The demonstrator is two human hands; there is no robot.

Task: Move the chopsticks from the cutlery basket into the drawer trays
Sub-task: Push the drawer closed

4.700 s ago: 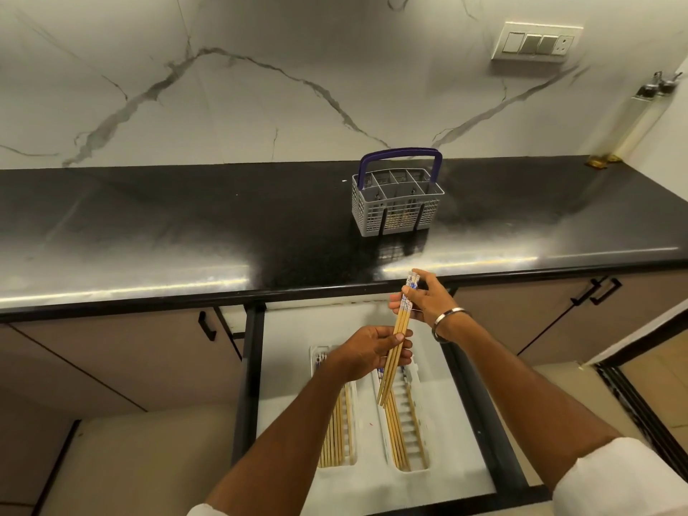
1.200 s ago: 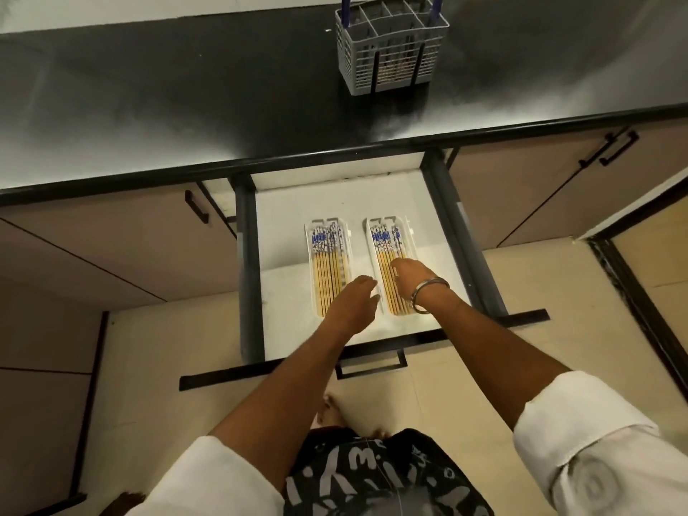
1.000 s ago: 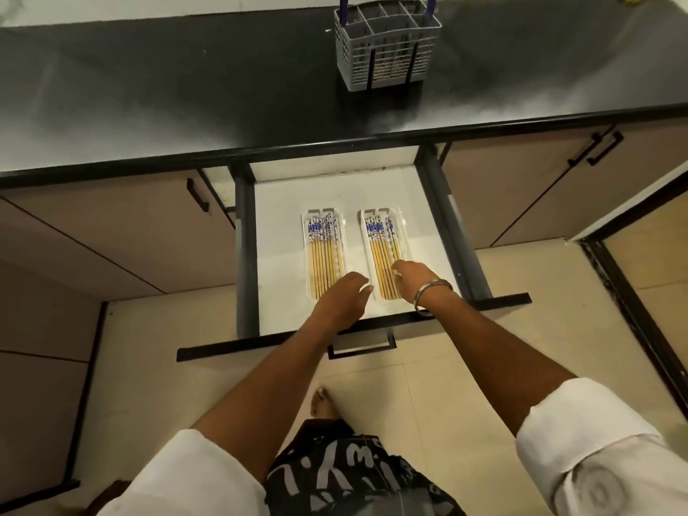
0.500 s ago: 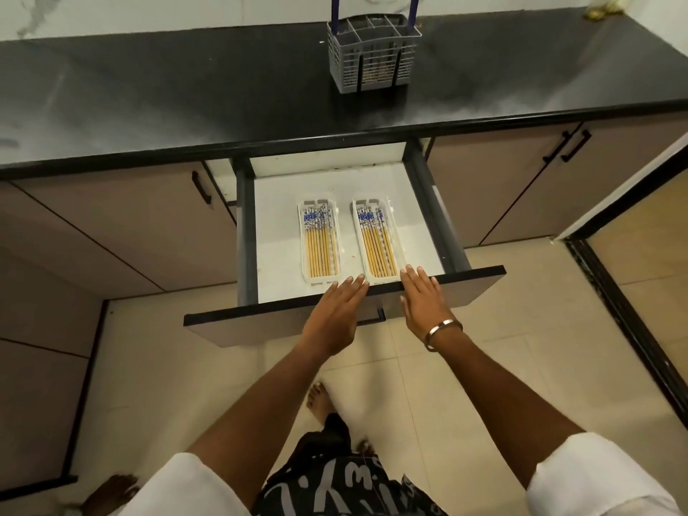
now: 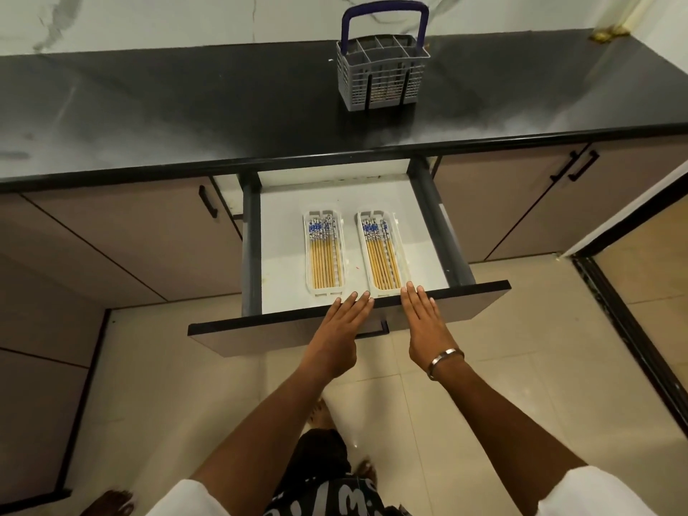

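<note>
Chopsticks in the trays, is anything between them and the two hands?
Nothing visible. The chopsticks lie uncovered in the trays; the left hand and right hand rest flat on the drawer front.

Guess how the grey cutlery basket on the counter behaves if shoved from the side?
The cutlery basket is openwork plastic, probably light. It stands taller than it is wide with a raised handle, so a high shove may tip it; the glossy countertop likely lets it slide.

Flat left hand [image 5: 337, 329] and right hand [image 5: 424, 322] (fingers straight) against drawer front [image 5: 465, 303]
</note>
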